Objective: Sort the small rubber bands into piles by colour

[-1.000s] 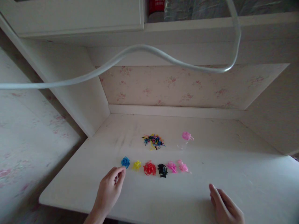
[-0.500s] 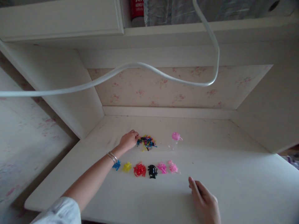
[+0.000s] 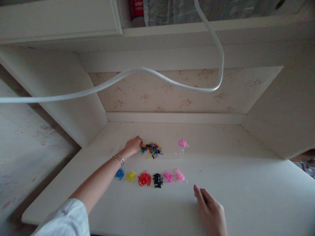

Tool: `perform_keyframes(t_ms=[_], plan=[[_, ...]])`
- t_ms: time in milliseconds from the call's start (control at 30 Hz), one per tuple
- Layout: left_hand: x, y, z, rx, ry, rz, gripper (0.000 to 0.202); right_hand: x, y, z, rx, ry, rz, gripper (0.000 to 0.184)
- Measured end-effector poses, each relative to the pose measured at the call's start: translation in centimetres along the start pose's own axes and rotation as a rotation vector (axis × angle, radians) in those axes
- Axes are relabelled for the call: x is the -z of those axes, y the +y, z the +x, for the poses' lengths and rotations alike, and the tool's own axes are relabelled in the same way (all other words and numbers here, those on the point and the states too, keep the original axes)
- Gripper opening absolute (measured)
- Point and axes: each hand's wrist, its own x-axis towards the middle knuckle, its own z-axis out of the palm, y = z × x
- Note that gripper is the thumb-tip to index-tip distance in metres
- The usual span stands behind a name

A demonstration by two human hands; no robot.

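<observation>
My left hand [image 3: 134, 145] is at the left edge of a mixed pile of small coloured bands [image 3: 153, 149], its fingers pinched together. What lies between those fingertips is too small to make out. Nearer to me runs a row of sorted heaps: blue [image 3: 119, 174], yellow [image 3: 131, 176], red [image 3: 144, 178], black [image 3: 157, 180], bright pink [image 3: 168, 176] and light pink [image 3: 179, 175]. My right hand [image 3: 211, 209] rests at the lower right, fingers curled and thumb against them; nothing shows in it. It is apart from the heaps.
A small clear container with a pink lid [image 3: 182, 143] is to the right of the mixed pile. A white cable [image 3: 147, 69] hangs across the view above the white desk [image 3: 246, 190]. Side panels and an overhead shelf [image 3: 172, 30] enclose the desk's back.
The view has shifted slightly, moving everything a little to the left in the picture. My left hand stays at the mixed pile's left edge, and my right hand keeps its curled shape.
</observation>
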Motion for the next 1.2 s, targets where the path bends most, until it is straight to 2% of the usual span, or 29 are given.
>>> perform_keyframes(t_ms=[133,400,500,633,733,833,933,1033,1200], plan=[[0.6,0.1,-0.6,0.005,0.045,0.018,0.021,-0.1,0.3,0.0,-0.013,-0.014,-0.005,0.058],[2.3,0.7,-2.3,0.034,0.191,0.020,0.031,0.0,0.2,0.0,0.027,-0.021,-0.002,0.059],[2.7,1.5,-3.5,0.018,0.225,-0.012,0.033,0.1,0.0,-0.1,0.050,-0.012,-0.001,0.059],[2.8,3.7,-5.8,-0.050,0.234,-0.080,0.032,0.1,-0.2,-0.2,0.068,-0.006,-0.002,0.060],[2.9,5.9,-7.7,-0.135,0.232,-0.143,0.031,0.1,-0.2,-0.3,0.062,0.008,-0.005,0.061],[2.8,7.9,-9.2,-0.268,0.219,-0.310,0.031,0.1,-0.2,-0.3,0.058,0.003,-0.005,0.060],[2.0,9.4,-9.9,-0.352,0.120,-0.465,0.030,0.1,-0.2,-0.3,0.056,-0.007,-0.002,0.060],[0.7,10.2,-9.9,-0.376,0.010,-0.490,0.028,0.0,0.0,-0.2,0.059,-0.019,0.002,0.060],[-0.3,10.6,-9.7,-0.388,-0.019,-0.473,0.029,-0.2,0.2,-0.2,0.041,-0.038,0.005,0.054]])
